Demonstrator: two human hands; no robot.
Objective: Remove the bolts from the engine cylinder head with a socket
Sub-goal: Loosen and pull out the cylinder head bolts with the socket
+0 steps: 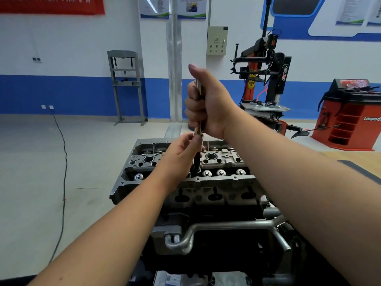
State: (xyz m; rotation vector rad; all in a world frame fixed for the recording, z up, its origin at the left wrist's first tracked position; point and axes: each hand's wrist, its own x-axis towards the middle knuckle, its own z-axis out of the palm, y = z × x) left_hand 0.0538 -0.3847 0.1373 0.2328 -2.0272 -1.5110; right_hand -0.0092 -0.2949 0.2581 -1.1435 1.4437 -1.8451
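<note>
Right hand fisted around socket wrench handle, thumb up, tool upright. Left hand pinches the shaft just below. Black socket sits down in cylinder head, mid-row near its front edge.

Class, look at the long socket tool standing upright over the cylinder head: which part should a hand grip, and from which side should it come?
Grip the socket tool on its bare upper metal shaft, from the side, fingers wrapped round it. It stands upright, its lower end down in the cylinder head. The right hand already grips it so, and the left hand holds it lower down.
</note>
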